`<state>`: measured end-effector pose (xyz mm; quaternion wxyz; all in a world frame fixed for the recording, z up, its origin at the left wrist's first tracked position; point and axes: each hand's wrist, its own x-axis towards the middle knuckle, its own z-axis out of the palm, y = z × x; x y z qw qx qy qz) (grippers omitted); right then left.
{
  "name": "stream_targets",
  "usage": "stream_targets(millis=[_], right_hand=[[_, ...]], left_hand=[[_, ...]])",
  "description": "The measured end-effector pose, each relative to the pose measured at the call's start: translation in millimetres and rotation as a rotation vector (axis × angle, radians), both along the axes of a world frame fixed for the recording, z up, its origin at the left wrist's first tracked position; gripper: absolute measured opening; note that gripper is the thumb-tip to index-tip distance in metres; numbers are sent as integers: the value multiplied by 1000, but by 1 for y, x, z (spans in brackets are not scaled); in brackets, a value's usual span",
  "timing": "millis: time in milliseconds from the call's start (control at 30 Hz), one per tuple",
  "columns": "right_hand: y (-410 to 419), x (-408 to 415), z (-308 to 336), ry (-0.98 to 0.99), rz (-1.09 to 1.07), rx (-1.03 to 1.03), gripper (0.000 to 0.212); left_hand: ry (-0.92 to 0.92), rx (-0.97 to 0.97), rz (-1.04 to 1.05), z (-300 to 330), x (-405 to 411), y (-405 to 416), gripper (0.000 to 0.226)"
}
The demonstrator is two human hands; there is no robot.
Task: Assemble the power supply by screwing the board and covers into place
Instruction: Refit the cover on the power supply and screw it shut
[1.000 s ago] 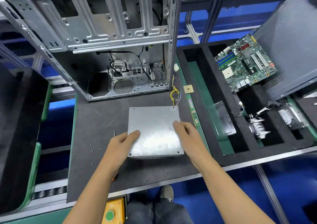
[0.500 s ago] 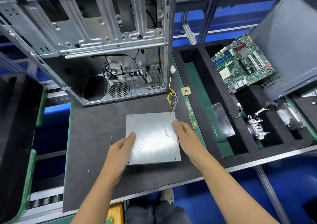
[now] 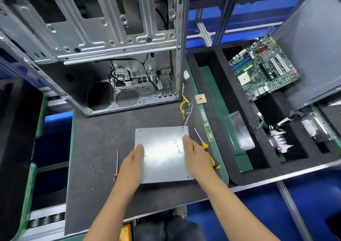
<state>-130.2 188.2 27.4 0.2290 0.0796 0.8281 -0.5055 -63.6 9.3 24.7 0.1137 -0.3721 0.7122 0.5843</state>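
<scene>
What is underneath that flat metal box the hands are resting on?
The metal box sits on the dark mat. Coloured wires emerge from its far edge. Both hands rest on top; its underside and inside are hidden.

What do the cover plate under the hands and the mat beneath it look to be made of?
Cover plate: likely galvanised sheet steel, going by its grey mottled sheen and bright glare patch. Mat: dark, matte, scuffed with pale scratches, probably rubber or foam.

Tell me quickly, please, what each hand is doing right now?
Left hand: open, flat on the left edge of the metal cover.
Right hand: open, flat on the cover's right edge.
</scene>
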Motion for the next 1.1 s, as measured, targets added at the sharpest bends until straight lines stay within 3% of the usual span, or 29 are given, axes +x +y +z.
stream_targets(millis=[133, 333, 567, 633, 800, 1100], right_hand=[[-4, 1, 0, 23, -36, -17, 46], [-3, 0, 0, 76, -17, 39, 47], [-4, 2, 6, 68, -30, 5, 46], [-4, 3, 9, 62, -31, -12, 45], [-7, 3, 15, 19, -71, -42, 46], [-10, 2, 19, 96, -81, 4, 47]], left_hand=[[-4, -56, -43, -5, 1, -2, 70], [15, -104, -28, -6, 0, 2, 48], [111, -192, 20, -1, -4, 5, 42], [81, -188, -47, -5, 0, 4, 49], [39, -122, 36, -1, 3, 6, 69], [61, -105, 105, 14, 9, 9, 71]])
